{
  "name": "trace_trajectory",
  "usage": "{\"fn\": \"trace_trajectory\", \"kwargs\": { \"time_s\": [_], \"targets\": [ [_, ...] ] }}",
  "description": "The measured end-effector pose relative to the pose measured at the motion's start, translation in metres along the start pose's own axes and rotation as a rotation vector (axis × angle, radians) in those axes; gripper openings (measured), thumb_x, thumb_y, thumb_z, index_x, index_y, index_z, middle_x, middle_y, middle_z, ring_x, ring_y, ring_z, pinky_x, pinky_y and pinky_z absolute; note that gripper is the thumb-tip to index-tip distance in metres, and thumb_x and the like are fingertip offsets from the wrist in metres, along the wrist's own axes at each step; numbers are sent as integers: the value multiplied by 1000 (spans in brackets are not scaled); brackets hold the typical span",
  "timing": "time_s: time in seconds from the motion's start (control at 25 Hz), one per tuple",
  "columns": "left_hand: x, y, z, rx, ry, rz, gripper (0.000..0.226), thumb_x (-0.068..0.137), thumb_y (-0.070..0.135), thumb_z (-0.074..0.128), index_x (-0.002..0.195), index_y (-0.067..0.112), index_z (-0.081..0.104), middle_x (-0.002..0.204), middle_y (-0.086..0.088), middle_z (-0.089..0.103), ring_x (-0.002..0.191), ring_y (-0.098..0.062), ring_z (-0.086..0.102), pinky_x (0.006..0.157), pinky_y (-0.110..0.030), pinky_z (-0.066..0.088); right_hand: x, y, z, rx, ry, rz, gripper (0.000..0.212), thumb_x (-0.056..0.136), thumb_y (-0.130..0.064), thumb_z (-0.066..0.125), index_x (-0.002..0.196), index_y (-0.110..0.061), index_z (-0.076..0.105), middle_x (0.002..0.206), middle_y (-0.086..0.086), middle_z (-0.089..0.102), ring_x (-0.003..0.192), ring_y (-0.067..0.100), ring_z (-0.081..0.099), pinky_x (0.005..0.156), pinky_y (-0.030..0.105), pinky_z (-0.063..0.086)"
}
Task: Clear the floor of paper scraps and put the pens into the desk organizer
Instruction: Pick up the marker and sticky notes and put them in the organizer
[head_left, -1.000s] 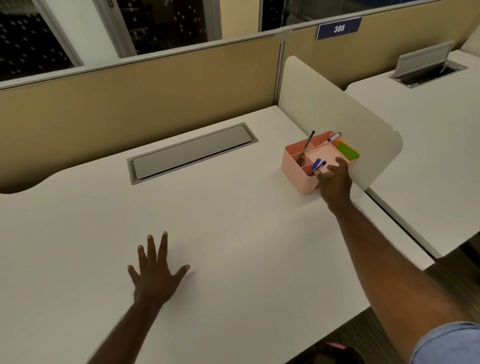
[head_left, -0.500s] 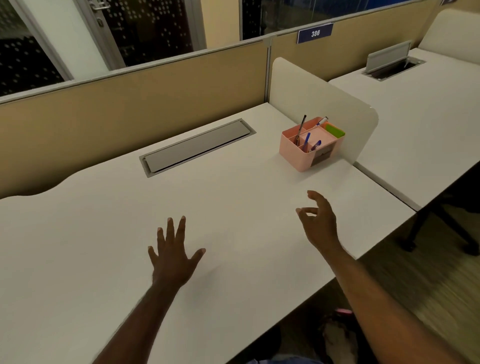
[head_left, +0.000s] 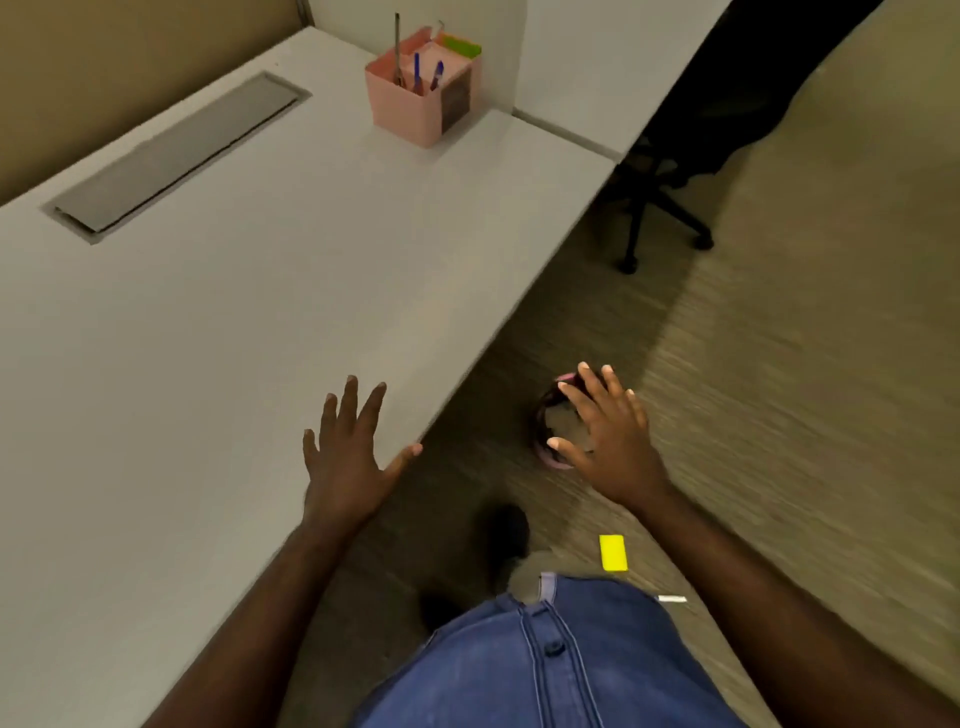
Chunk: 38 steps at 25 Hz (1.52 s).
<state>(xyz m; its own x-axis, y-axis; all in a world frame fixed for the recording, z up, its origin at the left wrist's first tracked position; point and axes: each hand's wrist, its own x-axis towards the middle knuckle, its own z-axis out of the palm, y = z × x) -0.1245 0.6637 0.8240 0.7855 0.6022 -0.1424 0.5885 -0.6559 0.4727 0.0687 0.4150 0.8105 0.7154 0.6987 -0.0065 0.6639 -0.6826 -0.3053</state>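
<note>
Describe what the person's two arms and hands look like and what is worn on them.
Both arms are bare from wrist to as far up as the frame shows; no sleeve, watch, bracelet or glove is visible. The left hand and right hand carry no rings that can be made out. The fingernails look short and pale. Between the arms shows a blue buttoned denim-like garment.

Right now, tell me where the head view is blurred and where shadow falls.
Head view: the carpet at right is streaked by motion blur; the pink desk organizer and the yellow paper scrap stay fairly crisp; the desk casts a dark shadow on the floor below its edge; the edges of the frame bend from the wide lens.
</note>
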Motion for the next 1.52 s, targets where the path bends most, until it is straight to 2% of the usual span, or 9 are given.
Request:
{"fn": "trace_trajectory", "kwargs": {
  "time_s": [0.08,0.2,0.36,0.6,0.88,1.16,1.36,1.52],
  "targets": [
    [-19,20,21,0,-74,70,81,82,63,50,147,37,11,160,3,-4,147,-24,-2,114,-57,6,-46,20,2,-18,0,78,70,79,-60,48,141,-30,33,158,3,20,146,26,11,112,55,18],
    [-49,51,49,27,-153,171,80,83,60,52,147,37,10,160,2,-2,147,-24,-2,115,-59,10,-110,49,3,-22,-24,177,72,83,-57,48,145,-28,27,160,3,11,147,24,2,114,53,13],
    [-93,99,84,56,-229,236,80,83,58,52,148,36,10,160,4,-5,146,-21,-7,114,-58,7,-183,91,-4,-2,-19,279,69,85,-51,55,144,-28,27,160,2,9,147,24,2,115,54,14],
    [-169,157,136,77,-217,235,80,83,55,55,148,34,13,160,6,-1,147,-20,-4,114,-59,9,-272,160,-16,38,26,309,65,86,-41,60,143,-26,32,159,4,13,147,26,7,114,52,15],
    [-296,220,214,64,-126,97,79,82,52,59,147,32,18,160,5,5,147,-22,3,112,-61,12,-385,248,-16,36,-93,190,67,83,-32,64,142,-23,34,159,7,16,146,28,11,112,56,20],
    [-391,243,232,76,-122,40,79,83,53,57,147,34,15,160,7,5,147,-19,2,113,-59,12,-447,275,-23,69,-135,156,66,85,-30,61,143,-21,32,159,7,15,147,28,10,113,54,16],
    [-430,245,246,93,-144,66,79,83,53,57,147,33,16,160,7,6,147,-19,2,113,-58,11,-487,278,-17,61,-197,168,66,86,-29,61,144,-22,31,159,6,13,147,26,8,115,54,16],
    [-459,253,259,78,-161,117,79,83,51,58,147,32,16,160,7,6,147,-19,3,113,-59,12,-526,276,-23,43,-179,195,65,86,-29,60,144,-24,29,160,3,11,147,25,5,115,53,14]
  ]
}}
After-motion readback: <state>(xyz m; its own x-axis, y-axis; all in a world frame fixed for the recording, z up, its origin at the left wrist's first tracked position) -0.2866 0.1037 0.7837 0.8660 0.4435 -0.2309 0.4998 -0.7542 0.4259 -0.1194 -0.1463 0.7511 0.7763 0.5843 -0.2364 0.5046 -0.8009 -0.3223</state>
